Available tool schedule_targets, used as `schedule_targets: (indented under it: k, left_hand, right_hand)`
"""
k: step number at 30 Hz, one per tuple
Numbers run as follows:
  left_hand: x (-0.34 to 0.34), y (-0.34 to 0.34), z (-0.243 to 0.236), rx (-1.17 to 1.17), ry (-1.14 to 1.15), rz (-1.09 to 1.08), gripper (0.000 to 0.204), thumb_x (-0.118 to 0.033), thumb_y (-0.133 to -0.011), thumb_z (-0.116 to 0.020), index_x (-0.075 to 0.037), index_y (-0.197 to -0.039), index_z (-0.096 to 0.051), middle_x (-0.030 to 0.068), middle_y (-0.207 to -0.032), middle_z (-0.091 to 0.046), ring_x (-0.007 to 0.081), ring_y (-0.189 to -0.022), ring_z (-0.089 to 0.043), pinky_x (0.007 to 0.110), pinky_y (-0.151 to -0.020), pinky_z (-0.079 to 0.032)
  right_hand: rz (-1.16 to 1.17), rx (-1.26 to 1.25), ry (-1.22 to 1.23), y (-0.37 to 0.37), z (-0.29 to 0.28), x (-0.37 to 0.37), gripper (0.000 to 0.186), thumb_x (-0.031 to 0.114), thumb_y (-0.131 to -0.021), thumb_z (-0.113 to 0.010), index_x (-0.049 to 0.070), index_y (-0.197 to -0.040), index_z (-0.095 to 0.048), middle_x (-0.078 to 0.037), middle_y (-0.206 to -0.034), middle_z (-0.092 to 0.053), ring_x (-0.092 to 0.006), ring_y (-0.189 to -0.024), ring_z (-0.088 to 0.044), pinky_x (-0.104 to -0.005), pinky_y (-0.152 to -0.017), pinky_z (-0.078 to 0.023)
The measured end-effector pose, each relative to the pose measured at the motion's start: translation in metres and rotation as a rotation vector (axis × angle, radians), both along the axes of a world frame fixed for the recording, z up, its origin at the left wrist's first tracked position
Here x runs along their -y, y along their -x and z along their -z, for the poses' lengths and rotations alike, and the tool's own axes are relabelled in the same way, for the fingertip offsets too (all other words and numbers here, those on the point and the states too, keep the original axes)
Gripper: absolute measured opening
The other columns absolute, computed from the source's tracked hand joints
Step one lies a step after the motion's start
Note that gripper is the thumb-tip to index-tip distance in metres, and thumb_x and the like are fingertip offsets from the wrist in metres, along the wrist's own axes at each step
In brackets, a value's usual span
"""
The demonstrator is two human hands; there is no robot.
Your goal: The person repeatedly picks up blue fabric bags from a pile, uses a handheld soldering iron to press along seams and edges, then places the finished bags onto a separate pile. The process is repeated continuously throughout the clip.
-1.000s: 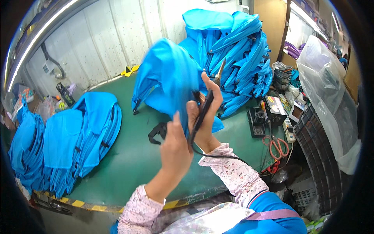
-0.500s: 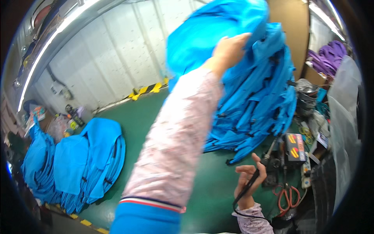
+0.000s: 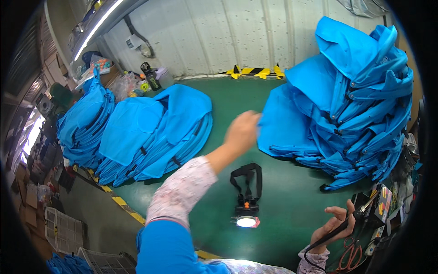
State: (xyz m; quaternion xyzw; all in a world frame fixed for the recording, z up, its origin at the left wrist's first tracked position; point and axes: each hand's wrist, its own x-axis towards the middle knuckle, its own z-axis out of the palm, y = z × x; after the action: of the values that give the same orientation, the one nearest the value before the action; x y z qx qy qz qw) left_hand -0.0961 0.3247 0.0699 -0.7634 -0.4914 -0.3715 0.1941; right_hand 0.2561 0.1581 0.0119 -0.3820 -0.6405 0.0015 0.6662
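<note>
My left hand point(image 3: 243, 130) reaches across the green table, its fingers closed at the left edge of a blue fabric piece point(image 3: 287, 128). This piece hangs out of a tall, slumped pile of blue fabric pieces point(image 3: 365, 105) with small black fittings. At lower right, my right hand point(image 3: 331, 226) is closed round the black handle of a soldering iron point(image 3: 358, 212), its metal tip pointing up and right and its cord trailing down along the wrist. Between the hands a lit headlamp point(image 3: 247, 208) with a black strap lies on the table.
Two lower stacks of blue fabric, a wider one point(image 3: 150, 132) and a narrower one point(image 3: 86, 123), sit at left. Red-handled scissors point(image 3: 350, 255) and a dark box point(image 3: 382, 203) lie at right. Yellow-black tape point(image 3: 255, 72) marks the back edge; plastic crates point(image 3: 64, 230) stand below left.
My view has swung left. My left hand has come down from high on the right pile to its left edge, drawing blue fabric leftward. The headlamp now shows. My right hand still holds the soldering iron.
</note>
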Motion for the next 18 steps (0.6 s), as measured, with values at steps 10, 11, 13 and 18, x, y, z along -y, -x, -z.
schedule_targets:
  k: [10, 11, 13, 18]
  left_hand:
    - [0.140, 0.194, 0.067, -0.328, 0.254, -0.742, 0.041, -0.037, -0.074, -0.080, -0.011, -0.092, -0.053, 0.0071, -0.091, -0.054, 0.0266, -0.091, -0.057, 0.040, -0.075, -0.049]
    - [0.140, 0.202, 0.068, -0.395, 0.187, -0.640, 0.038, -0.037, -0.076, -0.078, -0.012, -0.090, -0.053, 0.0061, -0.090, -0.053, 0.0253, -0.090, -0.056, 0.039, -0.074, -0.049]
    - [0.140, 0.217, 0.070, -0.326, 0.059, -0.538, 0.029, -0.031, -0.082, -0.073, -0.012, -0.084, -0.052, 0.0064, -0.084, -0.055, 0.0260, -0.082, -0.059, 0.041, -0.062, -0.049]
    - [0.137, 0.252, 0.038, 0.128, -0.080, -0.575, 0.022, -0.025, -0.091, -0.066, -0.007, -0.083, -0.055, 0.0132, -0.079, -0.060, 0.0324, -0.072, -0.062, 0.045, -0.060, -0.048]
  right_hand:
    - [-0.196, 0.128, 0.024, 0.083, -0.010, 0.054, 0.040, 0.022, -0.104, -0.043, 0.007, -0.139, -0.029, -0.014, -0.083, -0.064, -0.0292, -0.119, -0.049, -0.0494, -0.106, -0.031]
    - [-0.216, 0.149, 0.005, 0.088, -0.007, 0.060, 0.040, 0.022, -0.104, -0.044, 0.007, -0.138, -0.029, -0.013, -0.083, -0.064, -0.0293, -0.119, -0.049, -0.0497, -0.106, -0.031]
    - [-0.247, 0.214, -0.020, 0.095, -0.007, 0.070, 0.040, 0.019, -0.102, -0.049, 0.008, -0.136, -0.031, -0.012, -0.085, -0.065, -0.0308, -0.120, -0.049, -0.0501, -0.105, -0.033]
    - [-0.278, 0.318, -0.003, 0.105, -0.023, 0.088, 0.047, 0.004, -0.093, -0.058, 0.009, -0.134, -0.036, -0.020, -0.108, -0.064, -0.0275, -0.101, -0.062, -0.0489, -0.095, -0.045]
